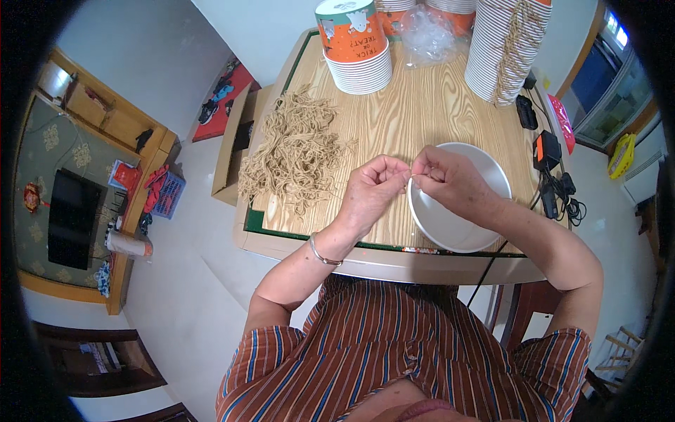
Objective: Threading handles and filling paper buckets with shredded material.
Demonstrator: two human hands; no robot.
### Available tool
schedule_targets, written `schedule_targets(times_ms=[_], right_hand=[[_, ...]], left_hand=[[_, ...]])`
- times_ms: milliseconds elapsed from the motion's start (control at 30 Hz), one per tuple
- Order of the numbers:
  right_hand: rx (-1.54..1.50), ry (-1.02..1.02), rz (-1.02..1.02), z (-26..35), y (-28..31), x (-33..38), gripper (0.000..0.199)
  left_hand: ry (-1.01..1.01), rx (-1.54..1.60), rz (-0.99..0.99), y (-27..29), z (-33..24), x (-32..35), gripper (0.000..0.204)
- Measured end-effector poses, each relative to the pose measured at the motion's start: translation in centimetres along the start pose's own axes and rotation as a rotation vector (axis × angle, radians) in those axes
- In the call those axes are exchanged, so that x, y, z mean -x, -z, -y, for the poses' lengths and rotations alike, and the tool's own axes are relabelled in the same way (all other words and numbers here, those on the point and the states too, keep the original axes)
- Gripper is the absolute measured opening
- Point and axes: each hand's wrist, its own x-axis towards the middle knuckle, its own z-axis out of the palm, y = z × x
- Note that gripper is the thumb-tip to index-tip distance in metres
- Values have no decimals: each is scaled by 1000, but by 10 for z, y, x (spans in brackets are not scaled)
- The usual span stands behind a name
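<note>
My left hand (374, 191) and my right hand (453, 181) meet over the table, thumbs and forefingers pinched together tip to tip. Something thin and pale shows between the fingertips, too small to make out. Below my right hand stands a white round bucket (450, 224), its mouth facing up and its near side at the table's front edge. Part of its rim is hidden by that hand and forearm. Left of my left hand lies a loose, tangled heap of tan twine pieces (292, 151).
Stacked orange-and-white paper buckets (357, 70) stand at the back, beside a clear plastic bag (430, 39). More tan strands (517, 49) hang over a tall bucket stack (485, 60). Black adapters and cords (552, 190) line the table's right edge. A cardboard box (228, 158) is at the left.
</note>
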Motion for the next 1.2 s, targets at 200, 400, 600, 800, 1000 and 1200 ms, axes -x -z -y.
schedule_targets(times_ms=[200,400,600,800,1000,1200], right_hand=[[-101,-101,43,10,4,-1,10],[-84,-137,20,9,4,-2,13],[-160,-255,29,10,4,-4,9],[-194,-283,17,9,5,-3,18],[-171,-285,10,14,4,-5,17],[-116,-264,27,16,7,-2,13]], left_hand=[[38,84,-5,-2,-2,0,7],[-47,-87,-64,-5,0,4,8],[-330,-458,-111,-3,3,7,9],[-441,-632,-62,-3,-11,9,14],[-465,-697,-80,-2,-14,8,11],[-455,-774,-70,-6,-17,8,8]])
